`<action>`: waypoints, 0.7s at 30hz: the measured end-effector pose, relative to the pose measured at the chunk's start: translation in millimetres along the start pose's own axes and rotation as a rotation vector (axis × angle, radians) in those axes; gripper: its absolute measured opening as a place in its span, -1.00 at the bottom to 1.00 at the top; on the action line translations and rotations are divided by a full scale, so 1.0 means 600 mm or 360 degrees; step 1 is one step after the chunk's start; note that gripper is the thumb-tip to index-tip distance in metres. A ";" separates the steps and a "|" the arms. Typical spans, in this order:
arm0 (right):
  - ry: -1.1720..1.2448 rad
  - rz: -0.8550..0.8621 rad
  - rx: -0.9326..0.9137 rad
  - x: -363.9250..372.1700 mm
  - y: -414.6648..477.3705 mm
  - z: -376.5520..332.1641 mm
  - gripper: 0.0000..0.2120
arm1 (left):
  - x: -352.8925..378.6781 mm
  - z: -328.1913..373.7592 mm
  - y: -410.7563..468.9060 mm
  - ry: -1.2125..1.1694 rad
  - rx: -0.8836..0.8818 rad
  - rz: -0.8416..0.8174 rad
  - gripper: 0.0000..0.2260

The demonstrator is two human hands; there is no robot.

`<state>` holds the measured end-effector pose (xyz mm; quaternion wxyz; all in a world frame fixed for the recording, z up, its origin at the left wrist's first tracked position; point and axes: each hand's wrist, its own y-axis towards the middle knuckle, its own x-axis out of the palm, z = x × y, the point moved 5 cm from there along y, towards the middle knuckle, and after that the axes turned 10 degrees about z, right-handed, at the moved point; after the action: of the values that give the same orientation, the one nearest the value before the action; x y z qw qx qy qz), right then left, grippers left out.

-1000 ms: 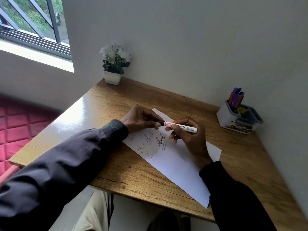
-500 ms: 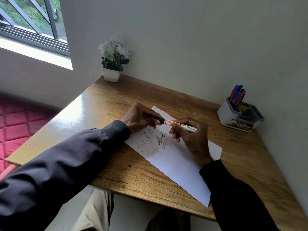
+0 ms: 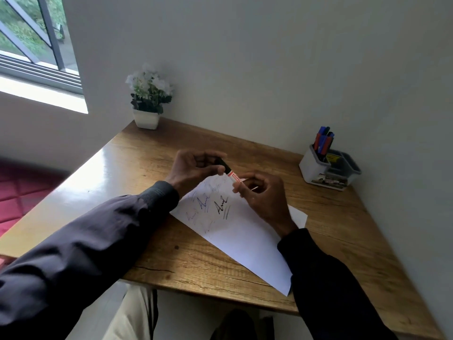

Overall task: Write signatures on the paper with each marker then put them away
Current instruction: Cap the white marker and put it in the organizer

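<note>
Lifting up off the paper (image 3: 245,238), the left hand (image 3: 193,168) and the right hand (image 3: 266,196) are sitting higher than before, and the marker (image 3: 232,174) is tilting more, its black cap (image 3: 223,163) pointing up and away. The left hand is curling its fingers and thumb around the black cap, and the right hand is pinching the marker's white body. The marker is hanging in the air between the two hands, just above the far end of the paper. The paper is lying slanted on the wooden table (image 3: 137,153), showing blue, red and black scribbles. Other markers (image 3: 323,143) are standing in a grey holder (image 3: 315,169) by the wall, and a flower pot (image 3: 146,119) is sitting at the far corner.
</note>
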<state>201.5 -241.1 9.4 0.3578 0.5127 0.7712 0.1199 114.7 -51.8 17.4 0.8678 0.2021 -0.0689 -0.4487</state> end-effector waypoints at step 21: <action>0.0018 0.1042 0.0489 -0.247 0.088 0.099 -0.91 | 0.057 -0.057 0.028 0.0214 -0.0218 -0.0179 -0.82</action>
<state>311.2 -358.4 59.8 0.2150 0.7796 0.5771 0.1138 157.7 -60.6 -8.9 0.8558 0.1755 0.0316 -0.4857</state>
